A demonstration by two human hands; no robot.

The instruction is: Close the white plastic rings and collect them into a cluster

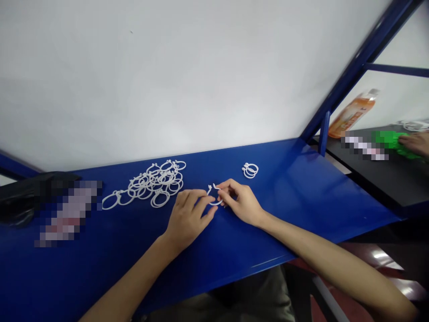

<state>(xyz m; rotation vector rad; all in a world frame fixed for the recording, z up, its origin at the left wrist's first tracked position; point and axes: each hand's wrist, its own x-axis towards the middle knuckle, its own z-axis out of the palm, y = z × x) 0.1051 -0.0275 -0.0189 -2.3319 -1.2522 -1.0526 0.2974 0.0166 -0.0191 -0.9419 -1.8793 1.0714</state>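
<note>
Your landmark is the pile of white rings [154,181], which lies on the blue table [241,250]. Just to the right of the pile, you have a single white ring [215,204] between your hands, its gap and two knobbed ends facing away from you. Your right hand [243,203], on the side of that ring farther from the pile, pinches it between thumb and forefinger. Your left hand [191,212], next to the pile on its right, has curled fingertips at the ring's near-pile side; whether they actually close on it, I cannot tell, since the contact is hidden.

Farther to the right of the pile, beyond your right hand, a small group of rings [250,171] lies overlapping. To the left of the pile are a pale, pixelated item [69,212] and a dark, glossy item [20,197]. Behind the pile rises a white wall [201,80]. Well to the right of the pile, past a blue beam [366,56], an orange bottle [351,114] stands on a black tabletop [372,179], where another person's hand [417,143] touches a pixelated green thing [390,139].
</note>
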